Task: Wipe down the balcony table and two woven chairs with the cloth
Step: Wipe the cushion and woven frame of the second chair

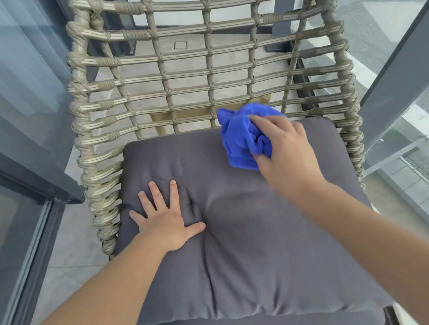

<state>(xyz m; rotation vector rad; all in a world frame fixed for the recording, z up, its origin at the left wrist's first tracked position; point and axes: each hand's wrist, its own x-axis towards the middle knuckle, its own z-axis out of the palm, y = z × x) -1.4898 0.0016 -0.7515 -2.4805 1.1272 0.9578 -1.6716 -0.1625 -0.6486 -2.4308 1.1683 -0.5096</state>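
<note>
My right hand grips the bunched cloth at the cushion's back edge, left hand flat; the cloth could probably snag the chair weave.

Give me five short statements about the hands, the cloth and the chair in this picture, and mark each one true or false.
1. The right hand grips a blue cloth. True.
2. The left hand holds a second cloth. False: it lies flat and open on the grey cushion.
3. The cloth is at the cushion's back edge, by the woven chair back. True.
4. The cushion is red. False: it is dark grey.
5. The cloth is spread flat. False: it is bunched up.
</note>
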